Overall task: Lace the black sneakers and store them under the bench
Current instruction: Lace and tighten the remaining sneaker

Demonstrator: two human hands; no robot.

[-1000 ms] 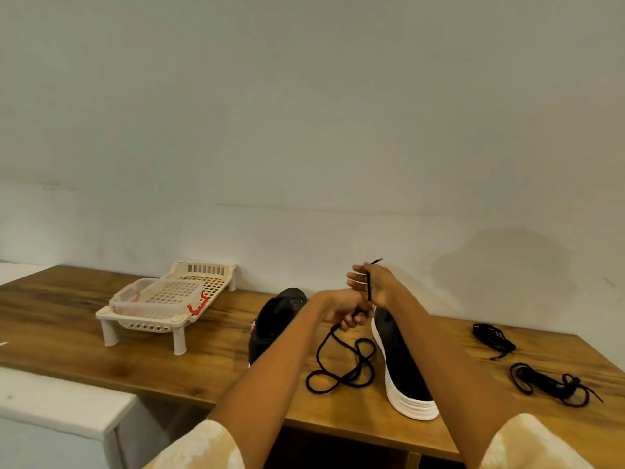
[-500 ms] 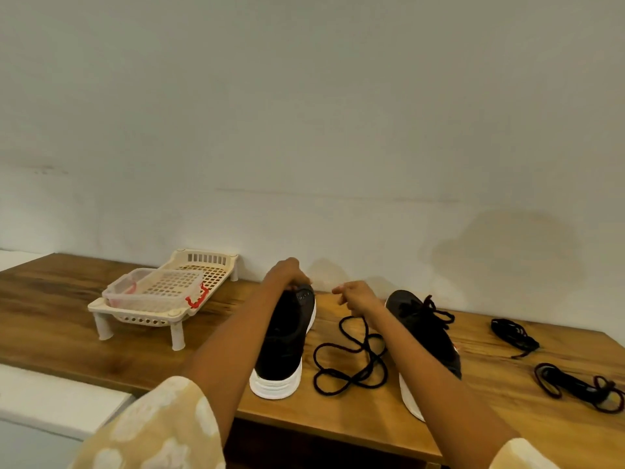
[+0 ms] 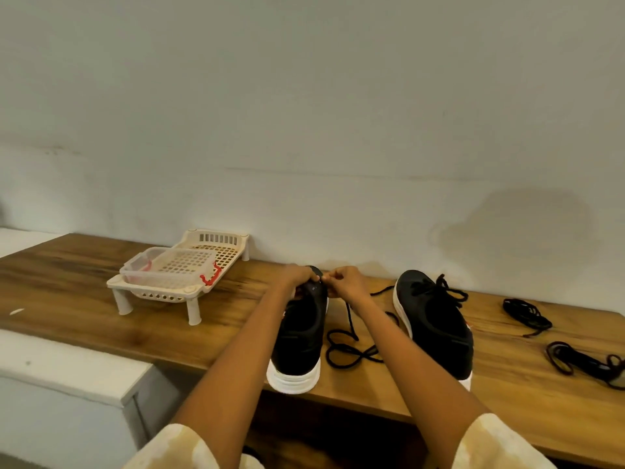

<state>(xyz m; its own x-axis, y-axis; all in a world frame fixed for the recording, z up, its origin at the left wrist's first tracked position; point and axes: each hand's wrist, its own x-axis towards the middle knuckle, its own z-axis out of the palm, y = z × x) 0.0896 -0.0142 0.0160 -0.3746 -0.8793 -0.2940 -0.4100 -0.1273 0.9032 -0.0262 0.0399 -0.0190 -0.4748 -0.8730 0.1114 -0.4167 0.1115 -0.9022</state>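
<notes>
1. The wooden bench [image 3: 84, 299] runs wide along the wall, and everything sits on top of it
2. A cream plastic rack [image 3: 176, 282] on little legs stands on the left part of the bench, well apart from the shoes
3. The right shoe [image 3: 436, 326] is black with a white sole and already has a lace in it; it lies a bit tilted, toe toward the wall
4. The left shoe [image 3: 299, 336] is the one being worked on; its long way runs from the person out to the wall, heel at the bench edge, toe far away
5. A loose black lace [image 3: 348, 350] lies in loops on the bench between the two shoes, and one end goes up to the right hand
6. Two more dark lace bundles [image 3: 527, 314] lie far to the right
7. The left hand [image 3: 296, 277] is curled over the far top part of the left shoe and holds it
8. The right hand [image 3: 345, 282] is just beside it, fingers bunched tight, and seems to pinch the lace end right at the shoe
9. Both arms reach straight out, so the holes sit just under the fingertips; I think the lace end goes into a hole next, and the right hand is the nearer one for that
10. The shoes are not under the bench yet
</notes>
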